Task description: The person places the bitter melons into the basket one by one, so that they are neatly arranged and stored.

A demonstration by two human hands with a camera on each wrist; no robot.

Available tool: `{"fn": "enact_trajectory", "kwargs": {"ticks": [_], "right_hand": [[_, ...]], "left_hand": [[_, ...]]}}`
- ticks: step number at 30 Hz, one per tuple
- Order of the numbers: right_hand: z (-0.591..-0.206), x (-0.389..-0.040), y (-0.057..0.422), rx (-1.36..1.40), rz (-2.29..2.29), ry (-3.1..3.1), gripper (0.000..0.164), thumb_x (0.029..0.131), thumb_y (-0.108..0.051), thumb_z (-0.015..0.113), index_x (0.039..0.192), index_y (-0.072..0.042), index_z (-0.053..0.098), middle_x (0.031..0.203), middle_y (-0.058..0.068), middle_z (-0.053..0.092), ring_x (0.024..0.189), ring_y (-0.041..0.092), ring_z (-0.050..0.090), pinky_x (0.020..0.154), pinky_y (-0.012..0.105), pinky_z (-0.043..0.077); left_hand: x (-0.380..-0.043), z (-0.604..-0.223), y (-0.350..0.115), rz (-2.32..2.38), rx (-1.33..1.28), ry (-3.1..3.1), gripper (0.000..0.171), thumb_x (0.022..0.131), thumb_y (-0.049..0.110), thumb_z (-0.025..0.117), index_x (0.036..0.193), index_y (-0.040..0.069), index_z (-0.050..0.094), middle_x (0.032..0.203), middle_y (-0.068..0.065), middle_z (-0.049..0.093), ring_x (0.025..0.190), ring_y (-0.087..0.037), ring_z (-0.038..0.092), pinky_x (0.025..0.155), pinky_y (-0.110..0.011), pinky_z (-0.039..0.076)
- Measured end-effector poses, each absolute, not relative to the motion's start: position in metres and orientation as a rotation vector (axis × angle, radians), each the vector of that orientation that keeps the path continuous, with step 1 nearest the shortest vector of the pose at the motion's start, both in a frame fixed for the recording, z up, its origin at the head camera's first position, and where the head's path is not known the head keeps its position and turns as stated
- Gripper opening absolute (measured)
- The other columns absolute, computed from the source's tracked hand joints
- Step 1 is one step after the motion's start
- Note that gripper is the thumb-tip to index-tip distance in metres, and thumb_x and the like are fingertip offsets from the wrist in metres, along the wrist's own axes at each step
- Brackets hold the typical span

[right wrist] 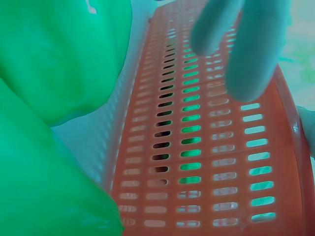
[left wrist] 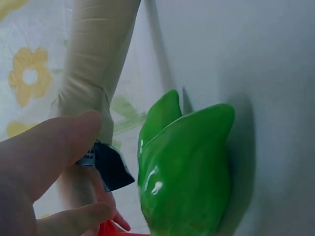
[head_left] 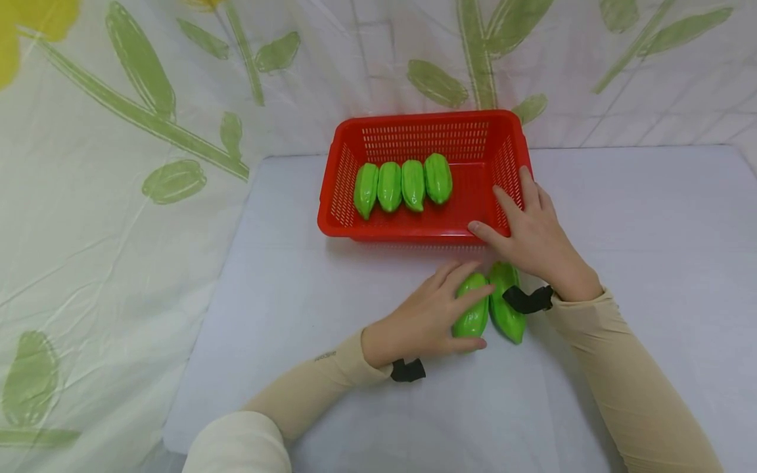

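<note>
My left hand (head_left: 414, 325) reaches over a glossy green star fruit (head_left: 473, 322) on the table, its fingers spread apart above and beside the fruit. A second star fruit (head_left: 507, 315) lies just to the right, partly under the right wrist. In the left wrist view, the thumb (left wrist: 64, 142) stands off to the side of the nearer fruit (left wrist: 187, 172). My right hand (head_left: 535, 240) is at the near right corner of a red plastic basket (head_left: 414, 235), fingers spread over its rim. Both fruits also fill the left of the right wrist view, beside the slotted basket wall (right wrist: 197, 142).
Several green star fruits (head_left: 389, 187) lie side by side in the left and middle of the basket. The basket stands at the back of the white-covered table (head_left: 284, 263), against a hanging flower-patterned sheet (head_left: 355, 66). A black strap piece (head_left: 528, 299) sits on the right wrist.
</note>
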State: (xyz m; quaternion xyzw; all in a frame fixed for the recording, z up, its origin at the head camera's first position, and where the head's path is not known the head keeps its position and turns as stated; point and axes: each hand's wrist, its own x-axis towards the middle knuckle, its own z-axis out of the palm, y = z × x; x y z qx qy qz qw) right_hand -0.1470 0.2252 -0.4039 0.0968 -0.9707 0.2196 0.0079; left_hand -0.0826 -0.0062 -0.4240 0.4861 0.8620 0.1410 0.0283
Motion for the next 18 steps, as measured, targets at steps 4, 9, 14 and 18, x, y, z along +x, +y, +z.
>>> {"fn": "enact_trajectory", "kwargs": {"ticks": [4,9,14,18], "right_hand": [[-0.403,-0.147,0.224,0.297,0.695,-3.042,0.091,0.098,-0.060,0.058,0.162,-0.001,0.032,0.173,0.025,-0.005,0.151,0.059,0.015,0.104,0.082,0.035],[-0.403,-0.147,0.224,0.295,0.703,-3.049,0.091,0.098,-0.061,0.058,0.162,-0.001,0.031,0.173,0.024,-0.006,0.151,0.059,0.014,0.105,0.082,0.034],[-0.402,-0.147,0.224,0.299,0.705,-3.051,0.092,0.098,-0.061,0.057,0.162,-0.001,0.031,0.173,0.024,-0.006,0.151,0.059,0.014,0.105,0.082,0.034],[-0.402,-0.147,0.224,0.295,0.704,-3.055,0.092,0.098,-0.062,0.057,0.162,-0.001,0.032,0.173,0.024,-0.007,0.152,0.058,0.014,0.105,0.082,0.034]], "left_hand": [[-0.081,-0.429,-0.004,0.417,1.477,2.644,0.082,0.092,0.058,0.073,0.157,0.018,0.046,0.166,-0.015,0.030,0.153,-0.034,0.028,0.126,-0.040,0.031],[-0.080,-0.432,-0.002,0.420,1.442,2.617,0.081,0.092,0.056,0.073,0.158,0.018,0.046,0.167,-0.016,0.027,0.154,-0.037,0.027,0.123,-0.041,0.036],[-0.079,-0.435,-0.001,0.419,1.442,2.601,0.078,0.093,0.056,0.072,0.158,0.020,0.047,0.170,-0.013,0.023,0.154,-0.036,0.027,0.119,-0.040,0.042],[-0.078,-0.438,0.000,0.420,1.444,2.584,0.076,0.093,0.055,0.072,0.157,0.020,0.048,0.171,-0.011,0.022,0.155,-0.033,0.026,0.113,-0.036,0.048]]}}
